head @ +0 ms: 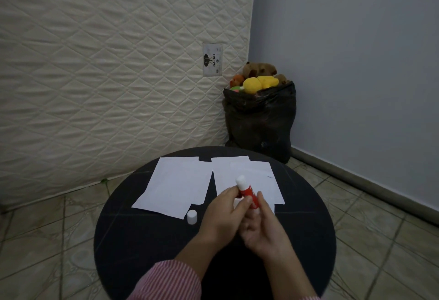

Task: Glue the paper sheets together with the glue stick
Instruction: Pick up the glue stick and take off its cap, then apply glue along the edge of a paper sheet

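A red glue stick with a white tip is held tilted above the round black table. My right hand grips its lower body and my left hand pinches it near the middle. The stick's white cap stands on the table, left of my hands. White paper sheets lie flat on the far half of the table: one group at the left, overlapping sheets at the right, partly hidden by my hands.
A quilted mattress leans upright behind the table. A black bag stuffed with plush toys stands in the corner by the blue wall. The floor around the table is tiled.
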